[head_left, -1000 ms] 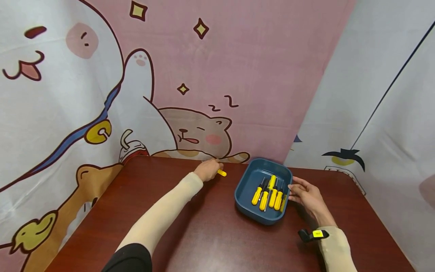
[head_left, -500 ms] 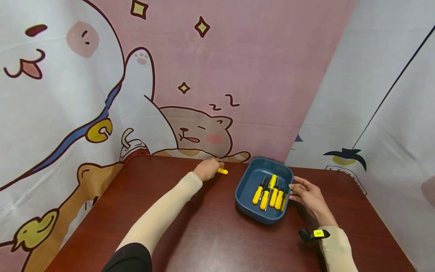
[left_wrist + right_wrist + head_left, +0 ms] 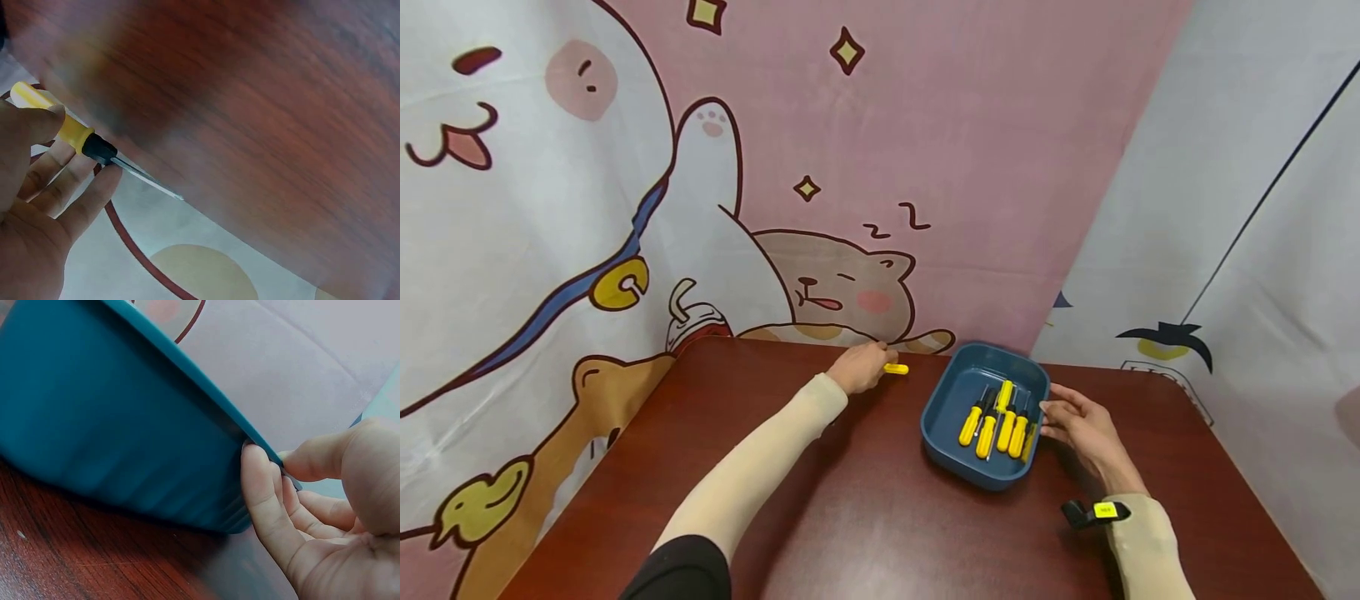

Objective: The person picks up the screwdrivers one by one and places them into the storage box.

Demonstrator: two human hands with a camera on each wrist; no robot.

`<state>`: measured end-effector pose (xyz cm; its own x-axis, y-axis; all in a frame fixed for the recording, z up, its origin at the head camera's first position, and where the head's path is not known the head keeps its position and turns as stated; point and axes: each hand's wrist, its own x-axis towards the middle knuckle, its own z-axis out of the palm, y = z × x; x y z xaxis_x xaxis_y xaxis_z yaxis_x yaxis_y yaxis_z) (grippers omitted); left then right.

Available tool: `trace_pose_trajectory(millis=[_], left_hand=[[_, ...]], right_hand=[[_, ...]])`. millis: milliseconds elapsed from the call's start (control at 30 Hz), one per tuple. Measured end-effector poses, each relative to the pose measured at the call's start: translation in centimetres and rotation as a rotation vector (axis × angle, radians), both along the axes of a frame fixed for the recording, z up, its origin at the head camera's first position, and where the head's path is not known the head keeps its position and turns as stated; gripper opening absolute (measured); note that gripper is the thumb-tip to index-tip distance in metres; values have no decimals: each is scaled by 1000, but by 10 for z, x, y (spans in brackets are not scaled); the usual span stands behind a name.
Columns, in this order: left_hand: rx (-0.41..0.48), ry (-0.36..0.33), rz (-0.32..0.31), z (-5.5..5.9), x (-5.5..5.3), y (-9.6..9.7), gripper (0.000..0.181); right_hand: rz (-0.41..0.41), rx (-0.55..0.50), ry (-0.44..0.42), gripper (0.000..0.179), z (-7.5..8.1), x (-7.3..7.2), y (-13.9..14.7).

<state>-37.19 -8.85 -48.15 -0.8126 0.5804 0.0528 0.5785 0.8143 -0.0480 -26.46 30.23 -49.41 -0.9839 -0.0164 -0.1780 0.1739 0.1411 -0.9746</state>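
Near the table's far edge my left hand holds a screwdriver between thumb and fingers. Its yellow handle pokes out to the right of the hand in the head view. The left wrist view shows the black collar and the thin metal shaft, with fingers under the handle. A blue bin stands right of centre, and several yellow-handled screwdrivers lie in it. My right hand pinches the bin's right rim, thumb on top and fingers under the lip, as the right wrist view shows.
The dark red-brown wooden table runs up to a cloth backdrop printed with cartoon animals. The backdrop hangs directly behind the table's far edge. A black strap with a yellow label sits at the right wrist.
The yellow handle in my left hand has swung from pointing down to the right to nearly level. My right hand keeps its pinch on the bin, and the head view has shifted slightly.
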Motion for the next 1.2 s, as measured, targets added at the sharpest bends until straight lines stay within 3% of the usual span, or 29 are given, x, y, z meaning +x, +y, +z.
trace_pose_trajectory(millis=[300, 833, 1200], left_hand=[[108, -68, 48, 7, 7, 7, 28], [275, -146, 35, 23, 21, 24, 27], [379, -206, 78, 37, 31, 38, 25]], right_hand=[[6, 18, -6, 76, 2, -2, -1], [-2, 30, 7, 73, -1, -1, 1], [-3, 14, 5, 74, -1, -1, 1]])
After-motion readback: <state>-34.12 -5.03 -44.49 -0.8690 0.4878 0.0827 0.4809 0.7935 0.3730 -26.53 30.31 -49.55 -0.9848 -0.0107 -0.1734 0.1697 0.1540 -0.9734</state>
